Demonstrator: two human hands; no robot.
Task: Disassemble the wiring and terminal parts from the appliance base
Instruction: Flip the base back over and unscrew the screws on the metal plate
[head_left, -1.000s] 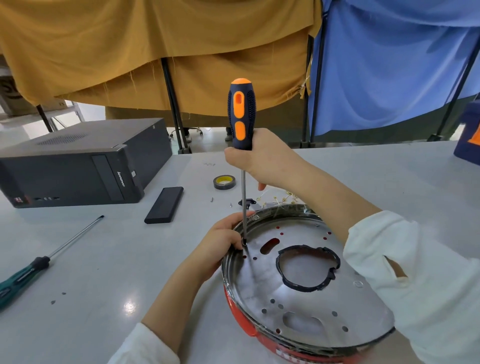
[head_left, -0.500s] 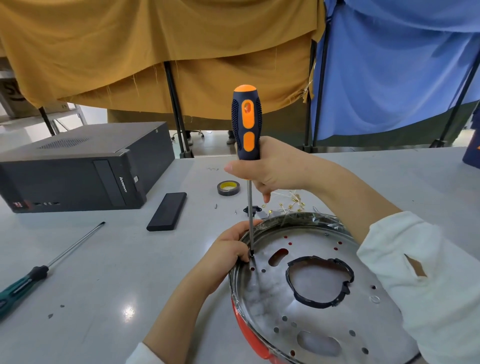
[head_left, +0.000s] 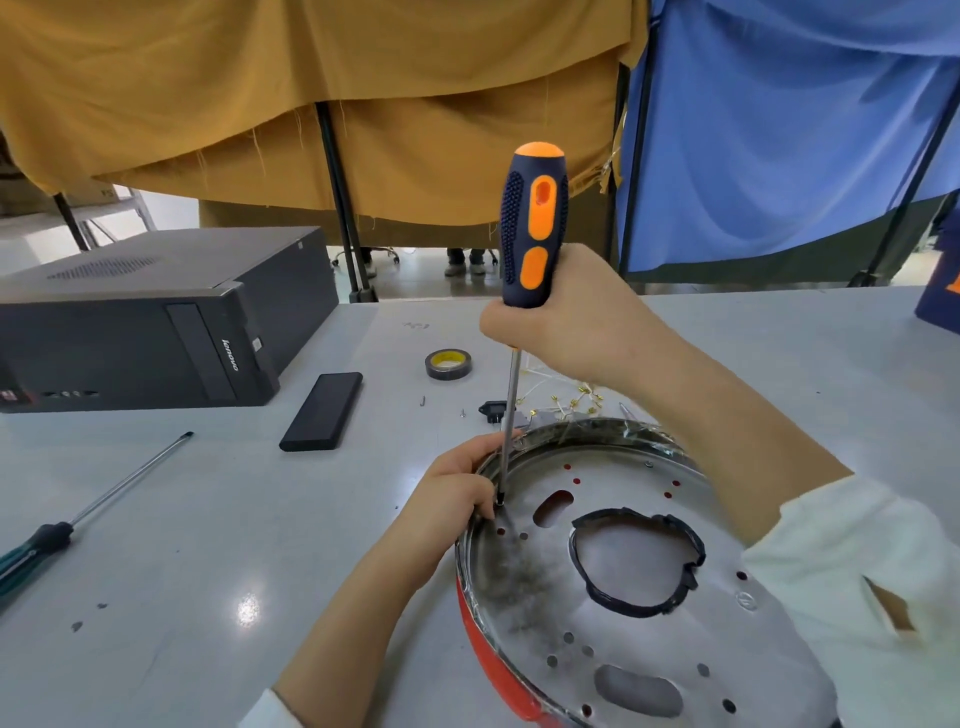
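Head view looks down on a grey bench where a round appliance base lies near the front edge, a shiny metal plate with holes facing up and a red rim showing below it. The right hand is curled tight round the lower part of a screwdriver with a dark and orange handle, held upright, its thin shaft running down to a spot on the plate close to the left rim. The left hand rests at that rim with its fingers bent beside the tip; whether they pinch a screw or only steady the shaft I cannot tell, as the tip hides it.

Just behind the base lie a small black plug socket and a loose tangle of thin wires with brass ends, with a roll of tape further back. A second screwdriver lies well apart on the left, near a black computer case and a flat black box.

The plate looks stiff and thin, probably light, with edges that could be sharp and a slick face the tip may skate on. The rim seems the safest place to hold it. The wires look soft and fine, so they are best taken by their brass ends, not pulled by the strands.
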